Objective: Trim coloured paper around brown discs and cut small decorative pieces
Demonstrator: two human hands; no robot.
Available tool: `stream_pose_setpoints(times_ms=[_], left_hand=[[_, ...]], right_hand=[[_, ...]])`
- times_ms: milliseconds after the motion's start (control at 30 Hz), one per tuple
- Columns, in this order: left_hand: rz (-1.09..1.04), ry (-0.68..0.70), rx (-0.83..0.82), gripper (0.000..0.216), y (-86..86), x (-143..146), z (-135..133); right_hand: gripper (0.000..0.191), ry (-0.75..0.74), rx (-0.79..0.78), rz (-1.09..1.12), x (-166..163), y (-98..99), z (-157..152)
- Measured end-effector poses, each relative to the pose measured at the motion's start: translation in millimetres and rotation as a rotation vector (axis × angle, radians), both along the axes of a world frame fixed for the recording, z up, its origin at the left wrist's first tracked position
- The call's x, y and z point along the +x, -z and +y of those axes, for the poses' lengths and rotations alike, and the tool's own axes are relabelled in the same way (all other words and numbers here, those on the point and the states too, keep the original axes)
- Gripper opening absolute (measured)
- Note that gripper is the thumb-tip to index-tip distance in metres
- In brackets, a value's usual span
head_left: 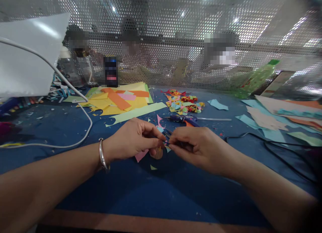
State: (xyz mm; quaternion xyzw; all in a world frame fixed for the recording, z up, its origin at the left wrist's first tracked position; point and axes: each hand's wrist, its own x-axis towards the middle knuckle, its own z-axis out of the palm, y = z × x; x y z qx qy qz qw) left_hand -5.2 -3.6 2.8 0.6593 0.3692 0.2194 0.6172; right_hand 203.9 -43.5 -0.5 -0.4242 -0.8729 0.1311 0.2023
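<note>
My left hand, with a silver bangle on the wrist, is closed in a pinch over the blue table. My right hand meets it fingertip to fingertip, also pinched. Between the fingertips sits a tiny piece of coloured paper, too small to make out well. A pink paper scrap shows under the left hand. Small pink and blue scraps lie just beyond the fingers.
Yellow, orange and green paper sheets lie at the back left, a heap of small folded paper pieces at the back middle, scissors behind my hands, pale sheets at right. A white cable and black cables cross the table. A perforated screen stands behind.
</note>
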Motion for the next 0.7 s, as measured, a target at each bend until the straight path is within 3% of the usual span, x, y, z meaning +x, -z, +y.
stream_pose_setpoints(times_ms=[233, 433, 700], left_hand=[[-0.043, 0.049, 0.088, 0.006, 4.0, 0.2, -0.6], [-0.054, 0.078, 0.160, 0.038, 4.6, 0.3, -1.5], [-0.009, 0.102, 0.262, 0.050, 1.5, -3.5, -4.5]], right_hand=[[0.018, -0.009, 0.026, 0.010, -1.0, -0.5, -0.2], [0.019, -0.047, 0.053, 0.012, 0.2, -3.3, -1.4], [0.021, -0.103, 0.090, 0.008, 0.5, -4.6, -3.0]])
